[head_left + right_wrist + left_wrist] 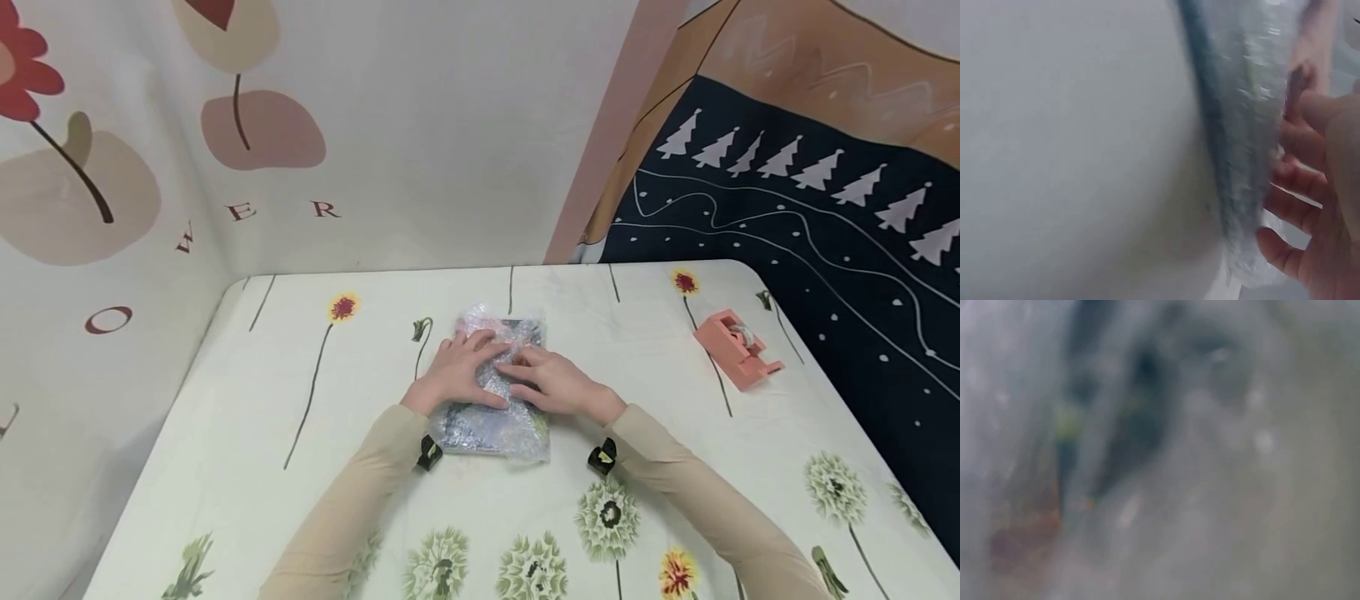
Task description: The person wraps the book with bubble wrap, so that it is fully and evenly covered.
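Note:
A flat rectangular item wrapped in bubble wrap (491, 429) lies on the table in the head view, colourful print showing through the clear plastic. My left hand (457, 371) rests on its left and upper part with fingers spread. From the right side, my right hand (558, 383) reaches over the wrap, its fingertips touching the top near the left fingers. In the right wrist view, loosely bent fingers (1297, 200) lie along the plastic (1244, 125). Blurred bubble wrap (1191, 487) fills the left wrist view and the left hand is out of sight there.
A pink tape dispenser (735, 350) with a roll of clear tape stands at the table's right side. The white flower-print cloth (262, 400) covers the table. Patterned curtains hang behind and at both sides.

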A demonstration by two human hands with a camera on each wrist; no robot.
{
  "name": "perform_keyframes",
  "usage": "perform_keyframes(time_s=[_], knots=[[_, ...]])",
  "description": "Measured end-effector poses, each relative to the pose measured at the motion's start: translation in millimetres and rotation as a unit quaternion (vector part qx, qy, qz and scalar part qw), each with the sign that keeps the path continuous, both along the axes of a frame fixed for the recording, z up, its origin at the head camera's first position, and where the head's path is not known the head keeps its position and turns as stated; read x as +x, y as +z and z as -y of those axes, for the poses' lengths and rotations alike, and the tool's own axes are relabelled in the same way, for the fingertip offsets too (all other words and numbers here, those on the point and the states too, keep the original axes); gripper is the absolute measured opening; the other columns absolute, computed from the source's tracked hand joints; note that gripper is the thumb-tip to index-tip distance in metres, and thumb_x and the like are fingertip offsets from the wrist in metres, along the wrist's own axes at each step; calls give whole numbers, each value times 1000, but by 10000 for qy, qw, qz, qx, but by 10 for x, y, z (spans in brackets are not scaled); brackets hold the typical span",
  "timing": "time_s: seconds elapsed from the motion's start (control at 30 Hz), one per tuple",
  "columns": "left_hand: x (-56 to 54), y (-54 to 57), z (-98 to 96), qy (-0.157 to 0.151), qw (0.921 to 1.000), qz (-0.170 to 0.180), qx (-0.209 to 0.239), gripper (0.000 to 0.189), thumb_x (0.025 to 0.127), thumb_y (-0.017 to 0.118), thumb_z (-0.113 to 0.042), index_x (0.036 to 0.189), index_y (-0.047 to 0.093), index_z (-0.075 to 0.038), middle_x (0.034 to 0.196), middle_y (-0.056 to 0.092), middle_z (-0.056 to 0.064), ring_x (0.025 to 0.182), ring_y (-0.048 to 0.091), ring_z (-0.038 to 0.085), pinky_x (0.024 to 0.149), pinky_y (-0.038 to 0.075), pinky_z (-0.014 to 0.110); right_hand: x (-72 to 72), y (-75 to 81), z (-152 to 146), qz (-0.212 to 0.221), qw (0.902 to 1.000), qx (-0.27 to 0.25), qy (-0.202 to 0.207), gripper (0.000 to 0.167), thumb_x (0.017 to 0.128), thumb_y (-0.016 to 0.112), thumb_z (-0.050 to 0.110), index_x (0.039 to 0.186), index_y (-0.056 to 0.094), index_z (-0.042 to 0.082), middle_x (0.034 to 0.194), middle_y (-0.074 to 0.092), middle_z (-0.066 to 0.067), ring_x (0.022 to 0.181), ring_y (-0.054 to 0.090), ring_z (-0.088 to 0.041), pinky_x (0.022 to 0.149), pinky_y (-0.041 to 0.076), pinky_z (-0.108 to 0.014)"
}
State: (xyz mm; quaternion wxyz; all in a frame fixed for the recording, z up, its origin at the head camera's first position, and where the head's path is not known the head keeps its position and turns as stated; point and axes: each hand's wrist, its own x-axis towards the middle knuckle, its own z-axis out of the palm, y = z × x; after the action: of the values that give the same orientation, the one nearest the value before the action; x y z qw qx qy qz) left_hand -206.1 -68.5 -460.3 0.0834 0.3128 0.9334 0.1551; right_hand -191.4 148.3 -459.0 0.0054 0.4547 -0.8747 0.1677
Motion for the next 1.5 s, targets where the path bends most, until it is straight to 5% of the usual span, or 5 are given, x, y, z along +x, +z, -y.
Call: perform_keyframes(time_s=[0.13,0.53,0.87,1.27,1.5], knots=[[-2,-8,-6,4,10000,-3,-29,95,66,69,-68,144,37,-26,150,28,7,135,20,43,97,33,51,4,-31,56,-169,9997,137,-101,39,96,54,28,130,57,8,102,56,-8,86,50,-18,69,44,-32],[-14,-3,14,46,10000,-64,-35,96,65,70,-68,144,38,-24,149,29,7,134,23,42,95,34,50,-8,-33,116,-190,9990,308,-281,47,95,53,35,135,51,9,101,54,-5,84,46,-16,66,41,-29],[-22,-26,21,42,9999,-127,-56,95,65,69,-69,144,38,-27,149,29,7,134,23,42,95,34,50,19,-49,54,-292,9986,354,-263,45,94,54,37,130,57,10,112,55,-7,102,49,-20,72,46,-36],[-3,9,28,-5,10000,-29,-40,94,68,69,-66,146,35,-26,151,26,8,133,24,41,95,34,50,52,-14,-1,211,9988,169,-410,41,93,57,36,126,61,12,123,56,-9,114,50,-25,80,47,-43],[92,57,54,104,9999,-27,108,85,78,64,-60,145,36,-16,153,24,12,134,20,48,94,36,53,82,22,-109,709,9952,-668,-47,37,93,58,21,122,60,-1,125,57,-16,118,51,-29,98,42,-43]])
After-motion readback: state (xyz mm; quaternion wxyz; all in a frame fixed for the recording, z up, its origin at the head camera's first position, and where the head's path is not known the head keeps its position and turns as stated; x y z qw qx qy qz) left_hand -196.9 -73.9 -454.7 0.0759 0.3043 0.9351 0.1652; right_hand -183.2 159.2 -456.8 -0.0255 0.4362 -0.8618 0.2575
